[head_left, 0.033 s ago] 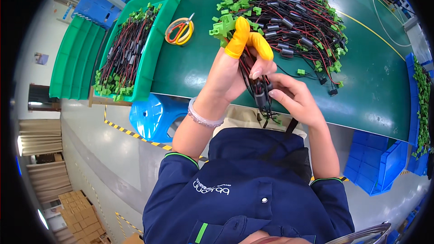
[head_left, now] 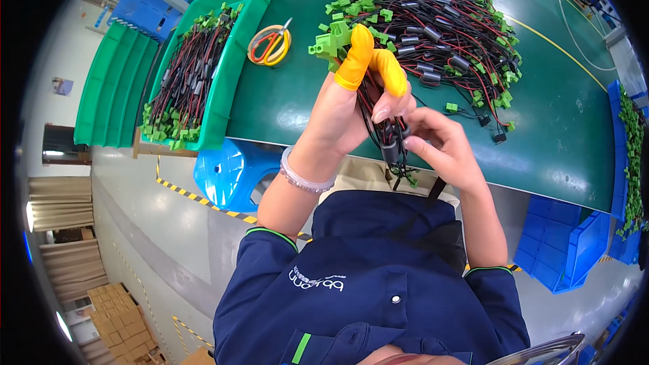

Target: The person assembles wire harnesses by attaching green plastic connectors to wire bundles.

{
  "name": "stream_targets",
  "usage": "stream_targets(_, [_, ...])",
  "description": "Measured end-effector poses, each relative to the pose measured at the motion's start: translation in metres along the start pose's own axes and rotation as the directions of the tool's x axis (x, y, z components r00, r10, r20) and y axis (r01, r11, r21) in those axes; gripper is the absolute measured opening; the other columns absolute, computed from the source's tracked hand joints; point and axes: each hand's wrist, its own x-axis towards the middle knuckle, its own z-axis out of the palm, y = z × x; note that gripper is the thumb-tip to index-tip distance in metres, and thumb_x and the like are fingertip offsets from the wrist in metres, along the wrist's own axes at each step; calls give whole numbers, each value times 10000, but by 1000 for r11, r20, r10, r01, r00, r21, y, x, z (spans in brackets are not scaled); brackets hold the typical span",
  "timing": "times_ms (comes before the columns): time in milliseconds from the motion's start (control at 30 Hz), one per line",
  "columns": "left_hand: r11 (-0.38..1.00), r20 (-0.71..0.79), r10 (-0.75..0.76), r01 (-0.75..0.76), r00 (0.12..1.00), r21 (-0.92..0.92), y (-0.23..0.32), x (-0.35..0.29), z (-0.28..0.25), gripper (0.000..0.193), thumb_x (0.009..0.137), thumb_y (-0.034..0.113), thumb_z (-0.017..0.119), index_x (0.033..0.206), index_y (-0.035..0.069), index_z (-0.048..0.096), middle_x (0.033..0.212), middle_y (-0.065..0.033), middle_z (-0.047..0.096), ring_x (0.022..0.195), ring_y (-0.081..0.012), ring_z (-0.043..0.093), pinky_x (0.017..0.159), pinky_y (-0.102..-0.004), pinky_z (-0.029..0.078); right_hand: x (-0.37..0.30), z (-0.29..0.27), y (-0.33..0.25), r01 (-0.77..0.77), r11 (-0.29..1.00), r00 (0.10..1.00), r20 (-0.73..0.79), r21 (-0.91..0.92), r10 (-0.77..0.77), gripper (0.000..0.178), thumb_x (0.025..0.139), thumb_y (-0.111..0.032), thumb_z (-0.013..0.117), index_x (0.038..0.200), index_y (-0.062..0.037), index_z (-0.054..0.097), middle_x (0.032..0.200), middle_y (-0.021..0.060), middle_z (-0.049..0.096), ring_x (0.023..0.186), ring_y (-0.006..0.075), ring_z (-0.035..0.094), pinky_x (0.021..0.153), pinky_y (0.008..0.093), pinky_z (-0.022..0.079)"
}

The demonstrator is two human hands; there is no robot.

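Note:
My left hand (head_left: 351, 105), with yellow finger covers on two fingers, is closed around a bundle of cable harnesses (head_left: 370, 125). Green connectors (head_left: 331, 44) stick out beyond its fingertips at the upper left. Below the palm hang red and black wires with dark cylindrical cores (head_left: 389, 153), their lower ends over the table edge. My right hand (head_left: 443, 149) is closed at the bundle's right side, thumb and fingers pinching by the cores; its exact hold is partly hidden. Just beyond my hands lies a large pile of similar harnesses (head_left: 433, 34) on the green table (head_left: 541, 135).
At the left, a green tray (head_left: 223, 105) holds more harnesses. Scissors (head_left: 276, 47) with red and yellow handles lie beside a tape roll (head_left: 257, 42). A blue stool (head_left: 226, 172) stands below the table edge, blue bins (head_left: 558, 243) at the lower right. Another harness-filled blue tray (head_left: 618, 155) is far right.

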Motion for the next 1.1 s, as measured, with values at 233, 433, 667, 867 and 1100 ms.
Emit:
stream_targets(233, [999,88,45,-46,995,-1,15,-18,13,414,931,339,375,591,102,396,409,35,274,375,-97,248,425,-260,216,-13,4,-5,305,938,943,-89,-165,-322,277,605,-21,767,816,7,589,765,48,558,665,116,514,618,249,400])
stream_targets(433, [999,27,50,-50,998,-3,17,-26,32,460,948,383,302,560,151,387,398,83,334,381,-42,247,502,-221,243,-18,8,-10,148,914,982,50,378,-180,519,628,-167,782,1033,24,520,917,64,531,829,142,510,721,274,419])
stream_targets(667, [993,-73,110,-113,991,-33,10,-26,43,404,924,333,372,579,122,371,472,45,278,471,-80,251,546,-253,251,-20,22,-5,214,973,977,22,-87,-213,764,549,-179,840,1176,-3,441,1071,108,513,949,157,526,721,267,460])
stream_targets(867, [991,-88,22,-34,996,-133,12,-23,47,497,933,360,356,482,160,297,492,52,295,540,-81,310,679,-226,307,-24,11,1,59,919,972,189,389,-142,553,869,-245,544,1248,110,358,1133,165,523,1051,193,512,906,305,395])
stream_targets(1100, [975,-122,-64,36,990,-218,2,-20,43,325,949,351,341,894,117,560,556,102,343,624,-57,366,919,-329,312,-25,21,12,-320,431,930,367,844,-29,623,898,-420,431,1279,55,299,915,183,522,457,114,451,411,241,368])
